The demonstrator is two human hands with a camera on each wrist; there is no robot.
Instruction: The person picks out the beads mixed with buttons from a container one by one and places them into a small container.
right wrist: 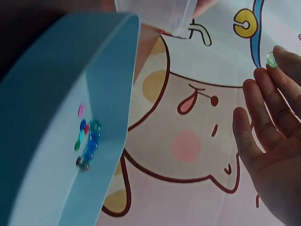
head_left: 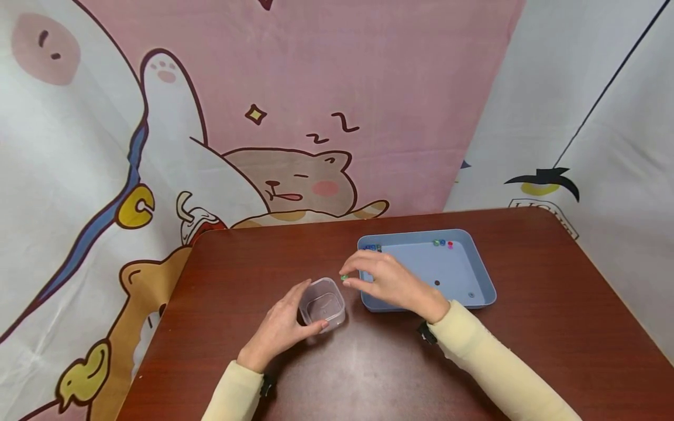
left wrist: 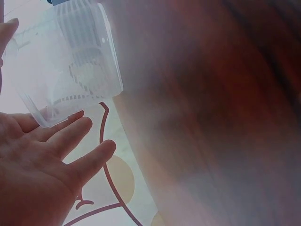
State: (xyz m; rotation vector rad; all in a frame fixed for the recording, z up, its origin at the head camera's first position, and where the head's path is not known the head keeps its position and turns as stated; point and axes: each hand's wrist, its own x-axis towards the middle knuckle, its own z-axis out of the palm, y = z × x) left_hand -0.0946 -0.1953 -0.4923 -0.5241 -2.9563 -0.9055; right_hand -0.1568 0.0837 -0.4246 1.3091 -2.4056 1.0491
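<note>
My left hand (head_left: pixel 281 324) holds a clear plastic container (head_left: pixel 322 304) upright on the table, fingers along its left side and thumb at its front. In the left wrist view the container (left wrist: pixel 70 66) rises above the spread fingers (left wrist: pixel 70 136). Between thumb and fingertips, my right hand (head_left: pixel 392 280) pinches a small green glass bead (head_left: pixel 344 278). That bead (right wrist: pixel 271 60) looks clear and pale green in the right wrist view. The right hand is raised over the left part of a blue tray (head_left: pixel 481 266), its fingertips just right of the container's rim.
Several blue beads (head_left: pixel 371 247) sit in the tray's far left corner, partly behind the right hand. Green, blue and red beads (head_left: pixel 443 242) lie along its far side. A dark bead (head_left: pixel 437 283) and a grey-blue one (head_left: pixel 471 294) lie nearer. A patterned cloth (head_left: pixel 400 105) hangs behind the table.
</note>
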